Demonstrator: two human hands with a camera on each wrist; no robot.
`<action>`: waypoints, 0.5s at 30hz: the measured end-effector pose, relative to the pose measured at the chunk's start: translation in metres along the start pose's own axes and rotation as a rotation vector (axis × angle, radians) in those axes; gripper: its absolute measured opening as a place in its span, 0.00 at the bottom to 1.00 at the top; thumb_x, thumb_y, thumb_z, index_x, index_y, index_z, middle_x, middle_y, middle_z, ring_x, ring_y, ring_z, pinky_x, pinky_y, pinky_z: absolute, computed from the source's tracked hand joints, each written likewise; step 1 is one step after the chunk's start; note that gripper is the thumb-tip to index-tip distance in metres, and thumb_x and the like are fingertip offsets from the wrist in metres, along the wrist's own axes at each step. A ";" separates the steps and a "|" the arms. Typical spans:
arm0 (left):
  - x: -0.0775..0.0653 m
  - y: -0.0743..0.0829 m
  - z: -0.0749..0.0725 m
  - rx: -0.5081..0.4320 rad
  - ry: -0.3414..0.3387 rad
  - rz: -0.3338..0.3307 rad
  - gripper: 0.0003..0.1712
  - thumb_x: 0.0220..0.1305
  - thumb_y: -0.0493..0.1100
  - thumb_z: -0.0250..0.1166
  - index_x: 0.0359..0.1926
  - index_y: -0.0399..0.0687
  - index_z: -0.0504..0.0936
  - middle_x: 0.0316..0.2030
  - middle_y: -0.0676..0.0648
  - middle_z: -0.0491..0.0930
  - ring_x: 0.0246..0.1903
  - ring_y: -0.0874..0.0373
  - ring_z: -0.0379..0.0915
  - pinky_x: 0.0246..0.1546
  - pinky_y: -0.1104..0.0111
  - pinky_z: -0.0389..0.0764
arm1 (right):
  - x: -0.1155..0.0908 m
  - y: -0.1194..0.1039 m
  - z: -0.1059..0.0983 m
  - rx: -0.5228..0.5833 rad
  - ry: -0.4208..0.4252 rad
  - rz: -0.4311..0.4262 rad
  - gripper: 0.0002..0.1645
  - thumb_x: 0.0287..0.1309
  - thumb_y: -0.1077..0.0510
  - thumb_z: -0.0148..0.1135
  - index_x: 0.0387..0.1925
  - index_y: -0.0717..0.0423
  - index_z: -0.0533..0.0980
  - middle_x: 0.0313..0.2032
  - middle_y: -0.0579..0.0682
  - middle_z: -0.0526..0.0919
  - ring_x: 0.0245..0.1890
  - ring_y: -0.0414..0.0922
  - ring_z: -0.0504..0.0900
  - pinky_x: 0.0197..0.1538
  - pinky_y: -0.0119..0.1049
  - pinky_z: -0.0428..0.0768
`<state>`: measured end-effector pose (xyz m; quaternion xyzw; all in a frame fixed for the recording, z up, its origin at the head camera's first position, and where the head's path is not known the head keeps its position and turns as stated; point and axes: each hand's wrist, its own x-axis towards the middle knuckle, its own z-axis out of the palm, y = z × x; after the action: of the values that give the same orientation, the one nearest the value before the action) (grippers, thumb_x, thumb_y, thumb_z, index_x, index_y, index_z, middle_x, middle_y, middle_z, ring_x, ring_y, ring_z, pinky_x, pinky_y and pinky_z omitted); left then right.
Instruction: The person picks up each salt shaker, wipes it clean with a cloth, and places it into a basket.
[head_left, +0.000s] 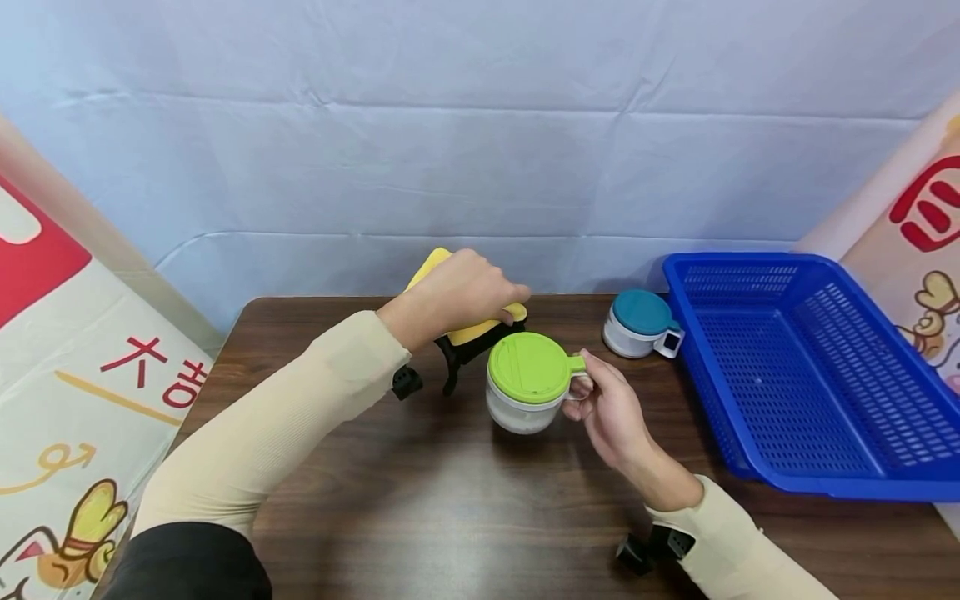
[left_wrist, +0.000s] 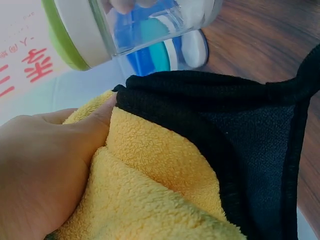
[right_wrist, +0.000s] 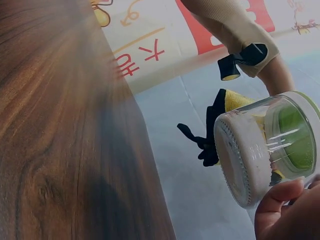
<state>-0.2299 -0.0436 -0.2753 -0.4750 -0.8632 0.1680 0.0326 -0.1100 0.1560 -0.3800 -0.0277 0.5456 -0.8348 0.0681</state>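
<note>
My left hand point(head_left: 459, 293) pinches a folded cloth point(left_wrist: 165, 150), fluffy yellow on one face and dark on the other, with black edging and a dangling black loop. It hangs over the back part of the table, just behind a glass seasoning jar point(head_left: 528, 371). That jar has a light green lid, a white collar and a side handle; whitish contents lie at its bottom point(right_wrist: 240, 157). Fingers of my right hand point(head_left: 611, 408) grip the handle, and the jar is held up above the tabletop, tilted slightly.
A second jar with a teal lid point(head_left: 643, 312) stands at the back right, its handle beside a blue plastic basket point(head_left: 750, 260). The basket takes up the right end of the brown wooden table point(head_left: 420, 517). A pale cloth backdrop point(head_left: 480, 175) hangs behind the table.
</note>
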 end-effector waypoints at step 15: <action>-0.020 -0.007 0.007 -0.019 0.071 -0.013 0.17 0.69 0.60 0.64 0.46 0.55 0.82 0.13 0.55 0.65 0.14 0.60 0.61 0.17 0.68 0.59 | 0.000 -0.001 0.001 -0.024 -0.013 -0.050 0.25 0.83 0.49 0.36 0.24 0.52 0.58 0.26 0.50 0.52 0.26 0.42 0.57 0.29 0.30 0.72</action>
<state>-0.2266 -0.0653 -0.2779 -0.4754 -0.8661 0.1426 0.0597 -0.1097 0.1553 -0.3783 -0.0476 0.5541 -0.8296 0.0505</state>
